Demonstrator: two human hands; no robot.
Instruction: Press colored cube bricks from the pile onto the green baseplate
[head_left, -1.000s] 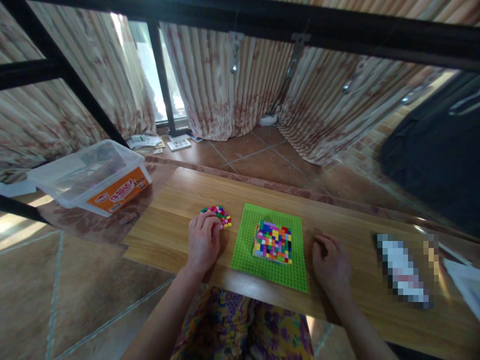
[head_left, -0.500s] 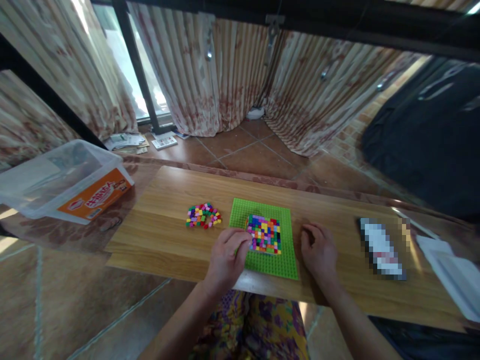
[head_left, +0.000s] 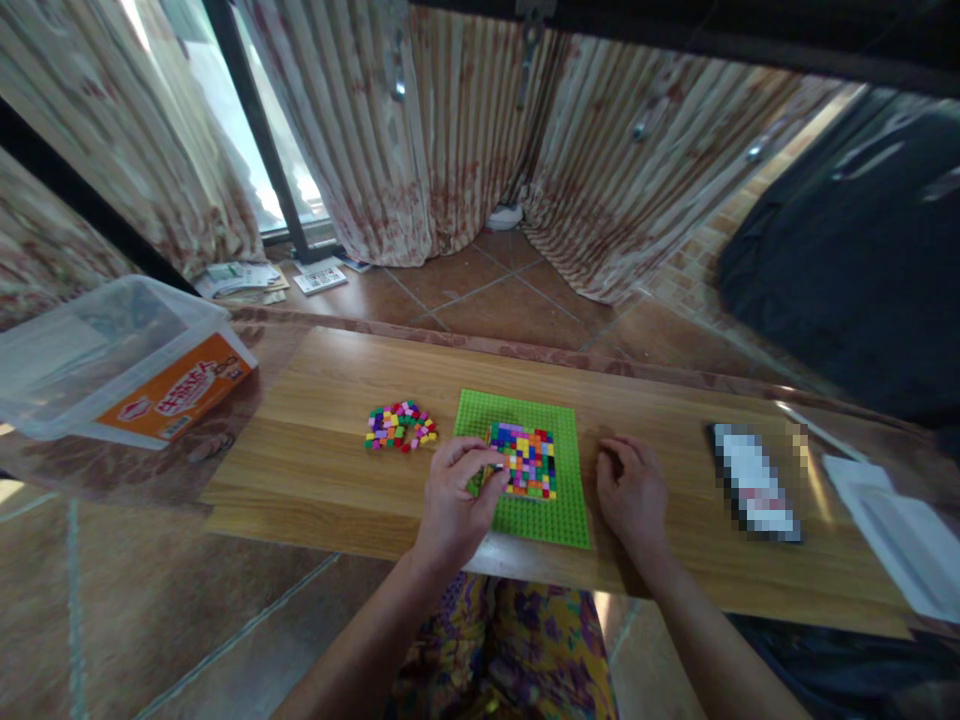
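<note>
trousers: patterned cloth in yellow and purple [head_left: 547, 645] is seen below the table edge.
left hand: the left hand [head_left: 461, 500] is held over the brick block's left edge, thumb and forefinger drawn nearly together; whether a brick is pinched cannot be told.
right hand: the right hand [head_left: 634, 495] is rested on the wood just beside the baseplate's right edge, loosely curled and half open; nothing is seen gripped.
baseplate: the green studded baseplate [head_left: 551, 525] is laid flat on the wooden table [head_left: 330, 375].
brick block: the brick block [head_left: 532, 462] is set near the baseplate's middle, squarish and raised; its top is covered in small mixed bricks, with purple and blue shown along the far side, red at the far right corner, black on the right edge, yellow at the near right corner. its left edge is partly hidden by fingers.
loose bricks: many-coloured loose bricks [head_left: 390, 425] are spread left of the baseplate.
bin: a clear plastic bin [head_left: 127, 350] with an orange label is placed beyond the table's left end.
</note>
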